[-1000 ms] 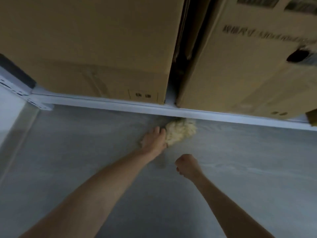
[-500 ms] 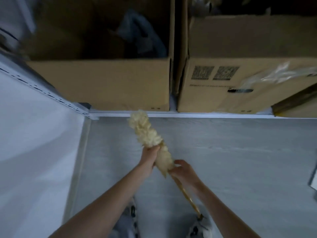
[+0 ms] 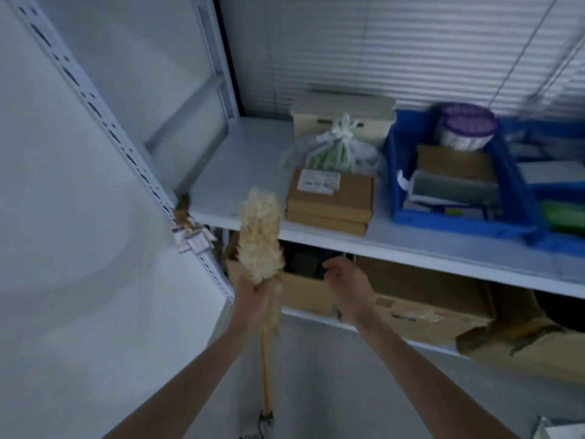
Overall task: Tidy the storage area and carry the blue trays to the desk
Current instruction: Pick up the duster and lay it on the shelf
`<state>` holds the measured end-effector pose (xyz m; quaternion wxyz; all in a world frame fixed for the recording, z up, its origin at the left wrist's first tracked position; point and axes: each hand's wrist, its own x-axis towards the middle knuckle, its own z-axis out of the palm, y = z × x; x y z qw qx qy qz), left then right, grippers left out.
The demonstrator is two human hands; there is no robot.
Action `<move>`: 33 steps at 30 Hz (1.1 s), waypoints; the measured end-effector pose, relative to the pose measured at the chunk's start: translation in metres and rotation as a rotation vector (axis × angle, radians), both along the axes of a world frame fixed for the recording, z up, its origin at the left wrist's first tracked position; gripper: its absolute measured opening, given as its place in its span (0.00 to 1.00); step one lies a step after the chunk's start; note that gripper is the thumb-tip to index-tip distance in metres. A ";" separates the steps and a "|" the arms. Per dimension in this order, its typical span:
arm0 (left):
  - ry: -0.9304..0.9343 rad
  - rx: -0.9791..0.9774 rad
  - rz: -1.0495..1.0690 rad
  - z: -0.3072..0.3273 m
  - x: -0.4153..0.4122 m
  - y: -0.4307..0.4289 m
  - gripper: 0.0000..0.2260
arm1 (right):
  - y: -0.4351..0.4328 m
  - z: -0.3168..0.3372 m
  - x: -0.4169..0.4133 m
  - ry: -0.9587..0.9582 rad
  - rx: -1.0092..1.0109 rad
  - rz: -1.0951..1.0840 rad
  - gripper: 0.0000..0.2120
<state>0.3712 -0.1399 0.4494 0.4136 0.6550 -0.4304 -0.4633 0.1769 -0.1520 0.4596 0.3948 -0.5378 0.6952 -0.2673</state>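
Storeroom: metal shelving (image 3: 411, 245) stacked with cardboard boxes (image 3: 329, 201).

Cream duster (image 3: 260, 236); blue tray (image 3: 456, 221); white shelf (image 3: 240, 160)

My left hand (image 3: 254, 304) grips the duster (image 3: 259, 236) below its fluffy head, handle down. My right hand (image 3: 346, 288), loosely curled, holds nothing at its 3 o'clock. A blue tray (image 3: 459, 224) sits on the shelf (image 3: 411, 245) at 2 o'clock.

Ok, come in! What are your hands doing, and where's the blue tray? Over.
Left hand grips the duster, upright. Right hand open, empty. Nearest blue tray on the shelf, loaded, untouched. Brown boxes beside it, not blocking.
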 end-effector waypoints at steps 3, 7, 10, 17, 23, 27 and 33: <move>-0.025 -0.098 -0.004 0.048 0.014 -0.042 0.07 | -0.044 0.057 0.007 0.278 -0.196 0.124 0.16; -0.020 -0.090 -0.047 0.071 0.031 -0.115 0.13 | -0.121 0.077 0.018 0.592 -0.203 0.250 0.21; -0.087 0.017 -0.072 0.066 0.048 -0.177 0.22 | -0.170 0.070 0.026 0.641 -0.152 0.199 0.22; -0.311 0.240 -0.169 0.043 0.059 -0.298 0.24 | -0.202 0.044 0.034 0.767 -0.083 0.098 0.24; -0.527 0.217 -0.427 -0.001 0.051 -0.399 0.14 | -0.215 0.042 0.032 0.784 -0.050 0.094 0.28; -0.500 0.172 -0.338 -0.009 0.040 -0.426 0.27 | -0.216 0.036 0.032 0.831 -0.077 0.068 0.28; -0.437 0.036 -0.134 -0.004 0.052 -0.379 0.30 | -0.217 0.029 0.034 0.830 -0.106 0.037 0.28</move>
